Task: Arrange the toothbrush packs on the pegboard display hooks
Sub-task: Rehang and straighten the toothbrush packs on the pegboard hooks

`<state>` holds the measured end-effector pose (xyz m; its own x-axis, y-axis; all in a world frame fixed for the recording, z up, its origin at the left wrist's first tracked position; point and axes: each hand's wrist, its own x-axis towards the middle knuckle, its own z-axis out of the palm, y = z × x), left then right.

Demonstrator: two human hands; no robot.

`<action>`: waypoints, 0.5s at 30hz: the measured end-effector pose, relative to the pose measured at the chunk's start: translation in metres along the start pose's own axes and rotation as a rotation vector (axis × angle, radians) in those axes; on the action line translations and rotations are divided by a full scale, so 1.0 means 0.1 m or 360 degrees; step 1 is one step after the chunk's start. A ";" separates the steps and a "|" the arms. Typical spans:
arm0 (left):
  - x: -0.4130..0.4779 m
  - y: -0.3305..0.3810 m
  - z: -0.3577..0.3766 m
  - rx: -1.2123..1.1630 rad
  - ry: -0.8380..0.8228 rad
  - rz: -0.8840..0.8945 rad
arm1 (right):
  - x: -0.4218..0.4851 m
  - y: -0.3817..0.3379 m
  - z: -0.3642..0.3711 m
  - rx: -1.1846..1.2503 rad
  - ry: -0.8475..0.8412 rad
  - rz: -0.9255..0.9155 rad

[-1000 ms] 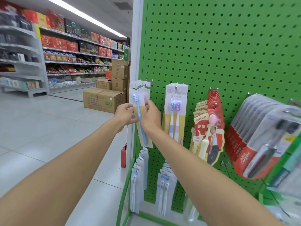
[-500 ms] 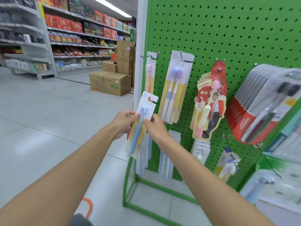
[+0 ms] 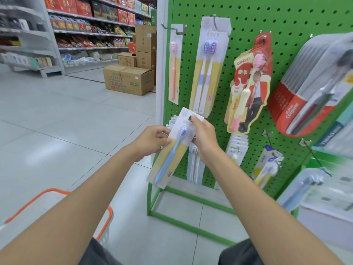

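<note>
A blue toothbrush pack [image 3: 172, 150] on white and yellow card is held tilted in front of the green pegboard [image 3: 248, 44], clear of any hook. My left hand [image 3: 152, 139] pinches its left edge. My right hand [image 3: 204, 136] grips its right side, one finger at the hang hole on top. Above, a pink toothbrush pack [image 3: 174, 66] hangs on the leftmost hook [image 3: 172, 30]. Beside it hangs a twin pack [image 3: 207, 64] with blue and purple brushes.
Red packs [image 3: 250, 83] and a thick row of Colgate packs [image 3: 309, 88] hang further right. White packs [image 3: 193, 165] hang on the lower row. An orange-rimmed basket [image 3: 107, 224] stands by my left leg. Cardboard boxes [image 3: 128, 80] and stocked shelves [image 3: 86, 31] lie beyond.
The blue pack came off the leftmost hook and moved down with both hands, leaving the pink pack behind on that hook. My view has tilted downward, bringing the basket into sight.
</note>
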<state>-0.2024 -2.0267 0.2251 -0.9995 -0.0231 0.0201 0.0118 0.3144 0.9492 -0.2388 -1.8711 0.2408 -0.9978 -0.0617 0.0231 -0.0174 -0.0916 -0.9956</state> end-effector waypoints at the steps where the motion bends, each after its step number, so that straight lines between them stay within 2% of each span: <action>1: -0.01 0.00 0.01 0.0017 -0.0009 -0.0003 | -0.01 0.01 -0.03 0.0027 -0.0010 0.0044; 5: -0.05 0.00 0.04 -0.0030 -0.0014 -0.0016 | -0.07 -0.01 -0.19 0.0080 -0.0151 0.0065; 9: -0.07 0.02 0.10 -0.0247 0.0032 -0.0013 | -0.19 -0.01 -0.30 0.0013 -0.0333 0.0088; 15: -0.01 0.03 0.14 -0.0680 0.0315 -0.0097 | -0.28 0.22 -0.42 -0.0339 -0.0727 0.0336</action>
<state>-0.2021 -2.0124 0.2236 -0.9747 -0.2227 -0.0198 0.0052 -0.1108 0.9938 -0.2140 -1.8294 0.2146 -0.8528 -0.4867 -0.1895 0.1203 0.1700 -0.9781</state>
